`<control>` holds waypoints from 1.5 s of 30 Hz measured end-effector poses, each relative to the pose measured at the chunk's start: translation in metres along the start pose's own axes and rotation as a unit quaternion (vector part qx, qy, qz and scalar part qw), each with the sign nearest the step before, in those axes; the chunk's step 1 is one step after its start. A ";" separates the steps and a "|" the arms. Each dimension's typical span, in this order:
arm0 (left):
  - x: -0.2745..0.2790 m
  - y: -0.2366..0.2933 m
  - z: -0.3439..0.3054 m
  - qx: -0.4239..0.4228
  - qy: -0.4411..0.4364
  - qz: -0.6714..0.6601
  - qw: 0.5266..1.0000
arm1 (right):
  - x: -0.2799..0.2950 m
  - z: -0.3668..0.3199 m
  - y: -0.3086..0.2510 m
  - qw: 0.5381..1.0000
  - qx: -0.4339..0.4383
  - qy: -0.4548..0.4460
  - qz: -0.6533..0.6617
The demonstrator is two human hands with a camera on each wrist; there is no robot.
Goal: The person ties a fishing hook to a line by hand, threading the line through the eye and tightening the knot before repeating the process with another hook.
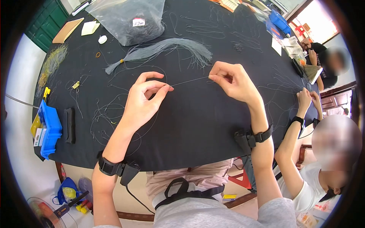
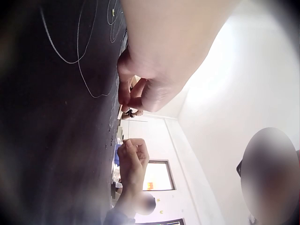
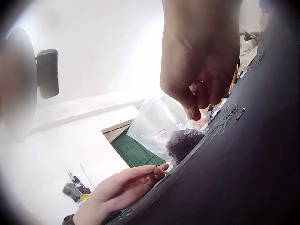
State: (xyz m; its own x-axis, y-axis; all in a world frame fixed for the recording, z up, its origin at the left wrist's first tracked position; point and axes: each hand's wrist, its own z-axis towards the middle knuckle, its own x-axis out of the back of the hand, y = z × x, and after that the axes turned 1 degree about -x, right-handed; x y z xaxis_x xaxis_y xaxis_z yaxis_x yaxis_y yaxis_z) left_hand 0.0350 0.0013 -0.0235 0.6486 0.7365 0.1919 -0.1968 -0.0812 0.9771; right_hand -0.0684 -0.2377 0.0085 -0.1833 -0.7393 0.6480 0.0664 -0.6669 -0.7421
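A thin grey strand runs almost straight between the two hands, above the black cloth. The left hand pinches one end between thumb and index finger, its other fingers bent loosely. At the other end, the right hand pinches the strand with thumb and index finger, the remaining fingers curled. In the left wrist view the strand shows as a fine line between the left hand and the right hand. The right wrist view has the right hand above and the left hand below.
Beyond the hands lies a bundle of grey strands, with a clear bag behind it. Loose strands are scattered at the left, near a blue tray and a black case. Another person's hands are at the right edge.
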 end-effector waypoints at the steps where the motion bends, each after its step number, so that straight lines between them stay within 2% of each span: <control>1: 0.000 -0.001 0.000 -0.001 0.000 0.001 1.000 | 0.000 0.000 0.000 1.000 -0.003 -0.002 0.002; 18: 0.000 0.011 0.000 0.046 -0.012 0.009 0.999 | 0.008 -0.001 0.009 1.000 0.004 0.016 0.011; 31: 0.001 0.006 0.001 0.016 -0.002 0.002 1.000 | 0.014 -0.002 0.018 0.999 0.014 0.034 -0.003; 45: 0.002 0.005 0.000 0.000 0.003 -0.011 1.000 | 0.028 -0.005 0.022 1.000 -0.018 0.014 0.015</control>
State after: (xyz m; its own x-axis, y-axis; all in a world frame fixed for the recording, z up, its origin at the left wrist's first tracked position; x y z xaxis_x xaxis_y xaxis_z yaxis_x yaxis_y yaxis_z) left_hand 0.0354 0.0019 -0.0183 0.6487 0.7417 0.1705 -0.1829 -0.0655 0.9809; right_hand -0.0765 -0.2723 0.0094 -0.2095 -0.7556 0.6206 0.0368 -0.6403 -0.7672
